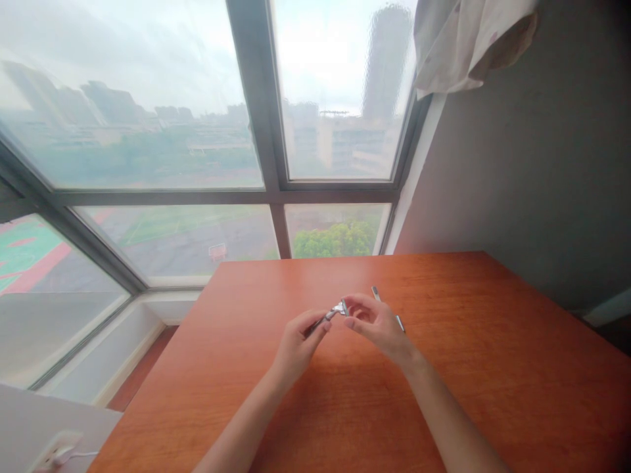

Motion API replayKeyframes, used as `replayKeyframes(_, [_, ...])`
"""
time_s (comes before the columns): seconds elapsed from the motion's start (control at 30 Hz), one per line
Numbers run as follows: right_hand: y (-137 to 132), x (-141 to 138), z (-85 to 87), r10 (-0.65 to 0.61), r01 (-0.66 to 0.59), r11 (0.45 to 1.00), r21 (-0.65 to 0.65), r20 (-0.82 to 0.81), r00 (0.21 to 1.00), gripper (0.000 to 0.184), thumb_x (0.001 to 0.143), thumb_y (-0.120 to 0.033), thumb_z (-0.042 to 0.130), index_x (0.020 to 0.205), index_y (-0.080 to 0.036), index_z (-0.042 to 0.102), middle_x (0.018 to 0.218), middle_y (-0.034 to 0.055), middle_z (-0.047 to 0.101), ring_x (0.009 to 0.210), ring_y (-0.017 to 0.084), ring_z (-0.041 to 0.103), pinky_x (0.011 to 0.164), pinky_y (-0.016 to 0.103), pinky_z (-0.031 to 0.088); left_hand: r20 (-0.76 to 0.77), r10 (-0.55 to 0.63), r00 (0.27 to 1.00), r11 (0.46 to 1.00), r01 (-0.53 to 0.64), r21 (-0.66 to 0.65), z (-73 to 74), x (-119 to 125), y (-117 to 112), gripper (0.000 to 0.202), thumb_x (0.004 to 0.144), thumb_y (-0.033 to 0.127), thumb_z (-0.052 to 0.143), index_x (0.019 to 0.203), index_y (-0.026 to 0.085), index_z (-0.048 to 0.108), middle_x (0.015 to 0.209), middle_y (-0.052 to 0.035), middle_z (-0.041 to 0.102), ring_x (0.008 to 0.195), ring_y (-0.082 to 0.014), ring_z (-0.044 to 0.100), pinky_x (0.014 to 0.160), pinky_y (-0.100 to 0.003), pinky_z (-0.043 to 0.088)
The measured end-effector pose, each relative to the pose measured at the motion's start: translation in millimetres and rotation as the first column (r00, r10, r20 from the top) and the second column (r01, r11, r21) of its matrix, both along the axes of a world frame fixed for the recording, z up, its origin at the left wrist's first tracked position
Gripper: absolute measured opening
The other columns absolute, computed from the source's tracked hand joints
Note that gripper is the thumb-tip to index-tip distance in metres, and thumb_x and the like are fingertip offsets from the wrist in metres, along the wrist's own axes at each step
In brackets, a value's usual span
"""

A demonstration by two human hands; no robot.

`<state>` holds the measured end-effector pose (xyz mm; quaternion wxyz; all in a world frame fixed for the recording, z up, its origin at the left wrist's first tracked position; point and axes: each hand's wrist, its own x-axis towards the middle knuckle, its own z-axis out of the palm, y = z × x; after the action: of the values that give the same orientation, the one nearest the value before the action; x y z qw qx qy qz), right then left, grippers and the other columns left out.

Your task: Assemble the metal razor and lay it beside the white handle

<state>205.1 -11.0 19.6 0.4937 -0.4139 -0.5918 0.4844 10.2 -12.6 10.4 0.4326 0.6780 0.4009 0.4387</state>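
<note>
My left hand (300,338) is closed around the dark handle of a safety razor (339,309) with a silver head. The razor is held above the table, its head pointing right. Thumb and forefinger of my right hand (375,325) pinch at the two ends of that head. Behind my right hand lies a slim thing with silver ends (376,293). My hand hides its middle, so I cannot tell its kind.
The reddish-brown wooden table (236,394) spreads under both arms. Beyond its far edge stands a large window with grey frames (276,197). A grey wall (517,177) rises on the right, with a hanging cloth (468,46) above. A wall socket (54,453) sits at lower left.
</note>
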Motion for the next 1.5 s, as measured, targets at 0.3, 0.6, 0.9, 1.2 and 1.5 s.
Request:
replayKeyframes(0.3, [-1, -5, -0.7, -0.116, 0.102, 0.976, 0.193, 0.061, 0.991, 0.039, 0.076, -0.032, 0.07, 0.112, -0.024, 0.059, 0.1, 0.0057, 0.063, 0.077, 0.016, 0.058, 0.066, 0.028, 0.049, 0.142, 0.005, 0.99, 0.991, 0.015, -0.134, -2.2, 0, 2, 0.042, 0.085, 0.047, 0.055, 0.107, 0.012, 0.066, 0.068, -0.0022, 0.057, 0.057, -0.0121, 0.045, 0.054, -0.023, 0.037])
replayKeyframes(0.6, [-4, -7, 4.0, -0.336, 0.197, 0.865, 0.462, 0.239, 0.911, 0.018, 0.083, -0.024, 0.062, 0.1, -0.024, 0.068, 0.092, 0.0052, 0.062, 0.068, 0.015, 0.055, 0.059, 0.027, 0.048, 0.327, -0.089, 0.941, 0.925, 0.2, -0.323, -6.9, 10, 0, 0.05, 0.085, 0.054, 0.052, 0.108, 0.01, 0.063, 0.064, -0.0009, 0.055, 0.047, -0.0078, 0.038, 0.045, -0.021, 0.025])
replayKeyframes(0.9, [-5, -8, 2.6, -0.359, 0.205, 0.841, 0.501, 0.232, 0.904, 0.011, 0.085, -0.022, 0.06, 0.089, -0.021, 0.07, 0.087, 0.0037, 0.063, 0.067, 0.013, 0.054, 0.061, 0.025, 0.048, 0.335, -0.095, 0.938, 0.905, 0.222, -0.363, -3.4, 12, -2, 0.047, 0.083, 0.053, 0.056, 0.103, 0.012, 0.066, 0.062, 0.0, 0.055, 0.048, -0.008, 0.038, 0.047, -0.022, 0.025])
replayKeyframes(1.2, [-5, -9, 3.5, -0.354, 0.203, 0.845, 0.495, 0.234, 0.906, 0.01, 0.085, -0.025, 0.06, 0.088, -0.02, 0.069, 0.085, 0.0035, 0.063, 0.067, 0.013, 0.055, 0.06, 0.025, 0.048, 0.353, -0.099, 0.93, 0.9, 0.235, -0.367, -4.3, 12, -1, 0.048, 0.082, 0.054, 0.057, 0.105, 0.012, 0.064, 0.063, -0.0006, 0.057, 0.048, -0.0083, 0.039, 0.047, -0.022, 0.025])
replayKeyframes(1.5, [-4, -13, 2.9, -0.278, 0.159, 0.921, 0.356, 0.313, 0.908, 0.014, 0.085, -0.029, 0.059, 0.091, -0.019, 0.067, 0.083, 0.0034, 0.067, 0.067, 0.014, 0.059, 0.057, 0.023, 0.047, 0.455, -0.034, 0.89, 0.894, 0.231, -0.385, -3.6, 13, 0, 0.037, 0.08, 0.048, 0.063, 0.098, 0.016, 0.057, 0.068, -0.0016, 0.064, 0.051, -0.0099, 0.053, 0.052, -0.022, 0.038])
